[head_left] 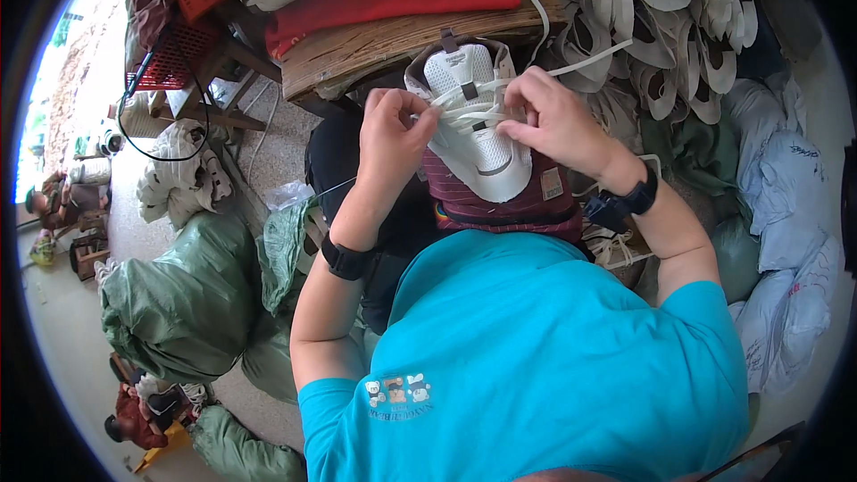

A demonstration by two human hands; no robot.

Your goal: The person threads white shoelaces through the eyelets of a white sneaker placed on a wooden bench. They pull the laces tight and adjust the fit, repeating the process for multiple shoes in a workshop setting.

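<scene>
A white shoe upper (489,157) with a mesh tongue rests on a dark red striped cloth over my lap, its toe end toward me. A white shoelace (478,114) runs across it through the eyelets, and a loose end sticks out to the right beyond my right hand. My left hand (395,131), at the upper's left side, pinches the lace between thumb and fingertips. At the opposite edge, my right hand (555,123) has thumb and fingers curled in around the lace; its fingertips are partly hidden.
Ahead stands a wooden bench (357,52) with red cloth (402,0) and more shoe uppers on it. Many white uppers (678,36) hang or pile at the right, beside pale sacks (790,196). Green sacks (183,290) lie on the floor at left; people sit farther off.
</scene>
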